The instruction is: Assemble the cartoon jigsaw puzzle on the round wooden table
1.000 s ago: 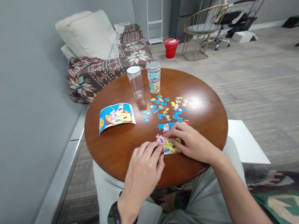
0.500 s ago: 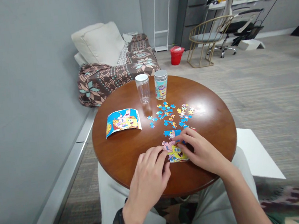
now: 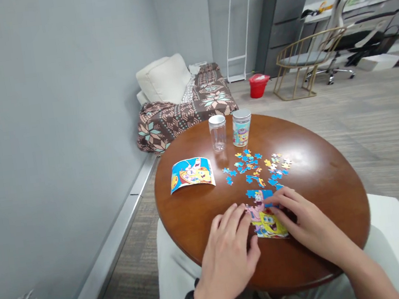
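A partly joined jigsaw puzzle (image 3: 268, 226) with a yellow cartoon figure and a pink one lies near the front of the round table. My left hand (image 3: 229, 248) rests at its left edge, fingers stretched out and fingertips touching the border. Over the upper right part, my right hand (image 3: 305, 214) has thumb and index finger drawn close together on a puzzle piece, mostly hidden by the fingers. Loose puzzle pieces (image 3: 248, 161), mainly blue, are scattered beyond the puzzle. More pieces (image 3: 277, 164) lie to their right, some turned pale side up.
A curled picture sheet (image 3: 192, 174) lies on the wooden table (image 3: 194, 219) at the left. Behind the pieces stand a clear lidded jar (image 3: 218, 134) and a cartoon-printed jar (image 3: 241, 129). Past the table are a blanket-covered couch (image 3: 187, 114), a red bin (image 3: 259, 86) and chairs.
The view has swung left and up, so everything sits further right and lower. Both hands keep nearly the same places on the puzzle.
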{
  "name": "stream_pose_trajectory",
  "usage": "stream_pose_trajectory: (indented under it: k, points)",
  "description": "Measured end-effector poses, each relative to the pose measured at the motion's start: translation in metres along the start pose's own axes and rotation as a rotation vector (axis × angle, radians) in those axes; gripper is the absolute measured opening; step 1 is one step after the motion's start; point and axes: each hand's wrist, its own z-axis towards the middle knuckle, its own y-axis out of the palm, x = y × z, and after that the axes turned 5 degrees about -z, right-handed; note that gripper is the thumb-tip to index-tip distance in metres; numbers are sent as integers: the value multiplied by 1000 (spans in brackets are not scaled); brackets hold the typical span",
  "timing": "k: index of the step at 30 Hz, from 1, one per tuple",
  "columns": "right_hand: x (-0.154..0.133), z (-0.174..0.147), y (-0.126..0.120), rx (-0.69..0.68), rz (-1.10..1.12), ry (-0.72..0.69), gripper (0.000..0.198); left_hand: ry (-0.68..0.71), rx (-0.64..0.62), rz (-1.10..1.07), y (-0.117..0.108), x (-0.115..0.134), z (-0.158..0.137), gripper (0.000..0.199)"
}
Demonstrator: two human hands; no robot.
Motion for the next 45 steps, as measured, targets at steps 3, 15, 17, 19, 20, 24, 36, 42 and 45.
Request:
stream_pose_trajectory:
  k: [3,15,17,19,20,24,36,42,45]
  points:
    - [1,0,0,-20,0,4,18,-11,-21,-25,0,0,0,40]
    - [-1,0,-3,-30,0,42,16,-24,22,-17,0,0,3,37]
    - [-1,0,-3,-43,1,51,17,-20,31,-7,0,-1,3,36]
    - [0,0,-3,-50,4,52,17,-11,31,1,1,-1,3,34]
    - [0,-1,-3,-53,6,52,17,-9,32,5,1,-1,3,34]
    - [0,-1,-2,-64,11,66,18,-15,24,18,0,-1,3,35]
    - [0,0,-2,-80,-7,70,18,-8,13,22,0,0,4,36]
    - [-2,0,-3,-76,6,60,18,-1,12,22,0,-1,3,36]
    - [-2,0,-4,-80,8,58,19,-2,5,19,0,-1,3,35]
